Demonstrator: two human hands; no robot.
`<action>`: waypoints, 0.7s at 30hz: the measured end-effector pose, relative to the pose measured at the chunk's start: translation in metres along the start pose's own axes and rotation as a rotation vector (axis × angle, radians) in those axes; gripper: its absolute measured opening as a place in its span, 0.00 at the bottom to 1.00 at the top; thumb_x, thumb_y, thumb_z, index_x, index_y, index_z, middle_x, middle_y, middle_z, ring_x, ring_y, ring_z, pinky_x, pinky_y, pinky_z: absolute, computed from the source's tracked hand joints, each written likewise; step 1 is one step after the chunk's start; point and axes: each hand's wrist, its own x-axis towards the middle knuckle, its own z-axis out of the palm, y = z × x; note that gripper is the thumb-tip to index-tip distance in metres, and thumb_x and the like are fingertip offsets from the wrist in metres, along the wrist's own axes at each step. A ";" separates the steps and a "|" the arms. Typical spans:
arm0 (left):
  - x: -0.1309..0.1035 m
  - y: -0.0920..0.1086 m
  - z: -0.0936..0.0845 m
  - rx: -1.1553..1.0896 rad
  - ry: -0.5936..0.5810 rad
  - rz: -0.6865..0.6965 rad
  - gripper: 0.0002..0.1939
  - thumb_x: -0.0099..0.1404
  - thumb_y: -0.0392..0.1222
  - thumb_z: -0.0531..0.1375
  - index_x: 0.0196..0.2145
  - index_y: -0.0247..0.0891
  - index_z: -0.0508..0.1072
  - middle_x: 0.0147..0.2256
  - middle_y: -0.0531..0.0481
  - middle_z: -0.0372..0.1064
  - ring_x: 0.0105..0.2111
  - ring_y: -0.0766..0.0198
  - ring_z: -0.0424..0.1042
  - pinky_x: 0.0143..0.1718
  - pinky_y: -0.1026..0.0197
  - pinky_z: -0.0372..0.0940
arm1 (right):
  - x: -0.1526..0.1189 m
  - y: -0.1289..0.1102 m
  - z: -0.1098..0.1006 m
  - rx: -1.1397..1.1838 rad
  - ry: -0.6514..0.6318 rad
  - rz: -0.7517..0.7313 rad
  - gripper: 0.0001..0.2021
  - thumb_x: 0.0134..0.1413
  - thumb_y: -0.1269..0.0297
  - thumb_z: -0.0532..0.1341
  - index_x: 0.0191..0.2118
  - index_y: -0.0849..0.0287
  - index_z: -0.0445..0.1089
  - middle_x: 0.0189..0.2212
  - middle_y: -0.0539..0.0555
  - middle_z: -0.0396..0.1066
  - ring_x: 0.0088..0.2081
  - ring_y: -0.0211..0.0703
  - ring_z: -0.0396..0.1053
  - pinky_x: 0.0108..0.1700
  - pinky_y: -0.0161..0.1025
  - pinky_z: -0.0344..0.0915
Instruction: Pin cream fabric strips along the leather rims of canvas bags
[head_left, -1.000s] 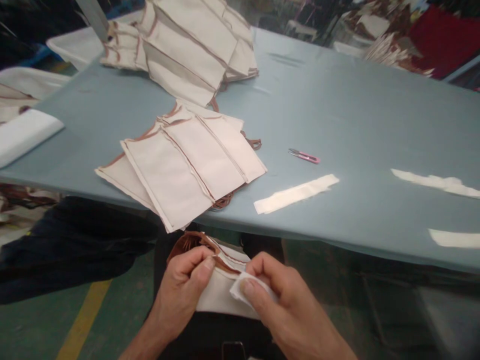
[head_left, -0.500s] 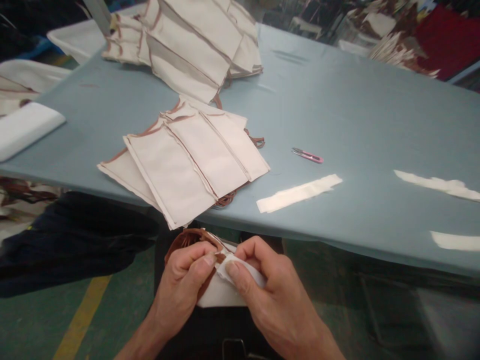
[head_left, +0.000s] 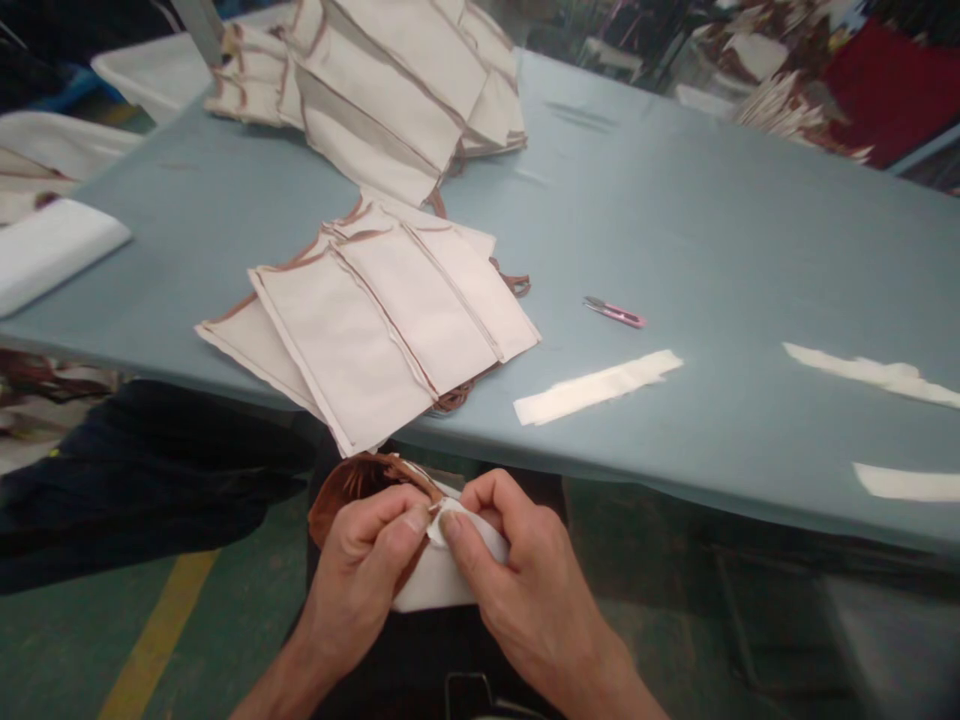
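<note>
Over my lap, below the table's front edge, is a cream and brown fabric piece (head_left: 431,590) with its brown side (head_left: 334,495) bulging out at the left. My left hand (head_left: 367,560) pinches its edge between thumb and forefinger. Close beside it, my right hand (head_left: 517,560) is closed on the white part (head_left: 491,540) of the piece, thumb on top. The fingertips of both hands nearly meet at the brown-edged seam. Just beyond them, a small stack of cream panels with brown trim (head_left: 375,330) overhangs the table edge.
On the blue-grey table (head_left: 712,240) lie pink-handled snips (head_left: 615,312), a cream strip (head_left: 600,387) and two more strips at the right. A larger pile of cream pieces (head_left: 390,90) is at the back. A white roll (head_left: 60,250) and white tubs are at the left.
My right hand has moved slightly left, its thumb closer to my left fingertips. The brown side of the piece bulges further left.
</note>
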 end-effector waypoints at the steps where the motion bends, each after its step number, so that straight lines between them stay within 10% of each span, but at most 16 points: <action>1: 0.001 0.001 0.000 0.012 0.001 0.010 0.19 0.73 0.47 0.55 0.25 0.38 0.69 0.20 0.59 0.54 0.19 0.69 0.53 0.19 0.67 0.51 | 0.000 0.000 0.000 -0.005 -0.002 0.006 0.12 0.65 0.52 0.58 0.34 0.55 0.67 0.21 0.45 0.66 0.21 0.37 0.62 0.24 0.33 0.51; 21: 0.004 0.019 0.009 0.358 0.056 0.055 0.13 0.65 0.42 0.56 0.25 0.38 0.73 0.20 0.56 0.66 0.19 0.68 0.64 0.20 0.69 0.59 | 0.011 0.013 0.000 0.102 -0.080 0.068 0.12 0.64 0.53 0.60 0.34 0.56 0.66 0.22 0.45 0.64 0.23 0.36 0.59 0.27 0.33 0.51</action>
